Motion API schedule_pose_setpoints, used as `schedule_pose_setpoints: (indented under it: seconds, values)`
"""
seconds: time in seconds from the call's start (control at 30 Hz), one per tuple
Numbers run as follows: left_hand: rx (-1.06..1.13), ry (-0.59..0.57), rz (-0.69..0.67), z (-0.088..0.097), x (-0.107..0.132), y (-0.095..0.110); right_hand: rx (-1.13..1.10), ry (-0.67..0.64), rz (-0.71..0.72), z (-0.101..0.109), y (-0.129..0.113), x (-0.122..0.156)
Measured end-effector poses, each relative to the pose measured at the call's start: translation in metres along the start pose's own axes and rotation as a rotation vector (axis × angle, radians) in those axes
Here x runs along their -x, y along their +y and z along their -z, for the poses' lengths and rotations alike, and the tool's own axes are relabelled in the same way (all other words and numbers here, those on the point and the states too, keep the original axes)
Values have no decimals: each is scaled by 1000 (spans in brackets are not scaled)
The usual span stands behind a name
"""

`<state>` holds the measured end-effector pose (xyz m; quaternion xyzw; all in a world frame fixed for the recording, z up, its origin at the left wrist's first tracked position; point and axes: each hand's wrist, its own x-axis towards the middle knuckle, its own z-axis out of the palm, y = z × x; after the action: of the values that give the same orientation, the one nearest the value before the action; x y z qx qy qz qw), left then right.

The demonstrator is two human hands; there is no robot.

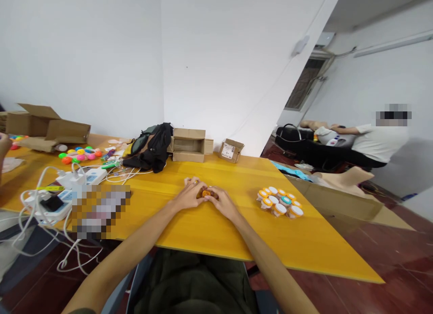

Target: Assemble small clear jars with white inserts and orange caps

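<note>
Near the middle of the yellow table (149,228), my left hand (191,194) and my right hand (221,202) meet around a small round orange piece (206,193). Fingers of both hands are closed on it, and they cover much of it, so its exact kind does not show. To the right stands a cluster of small clear jars (280,209) with white-topped lids. Most of the lids have orange rims, and one is teal.
An open cardboard box (188,145), a smaller box (231,150) and a black bag (152,147) stand along the back. At left are power strips (62,205) with cables, a blurred-out flat device (101,212) and colourful balls (81,154). Another person (379,140) sits at far right.
</note>
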<state>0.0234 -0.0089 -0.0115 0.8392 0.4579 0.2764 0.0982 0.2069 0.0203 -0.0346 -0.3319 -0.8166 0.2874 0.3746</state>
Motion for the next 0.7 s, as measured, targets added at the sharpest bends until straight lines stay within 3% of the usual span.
schedule_pose_setpoints:
  seconds: [0.7]
  values:
    - [-3,1,-9,0,1,2,-104,-23,-72,1,1,-1]
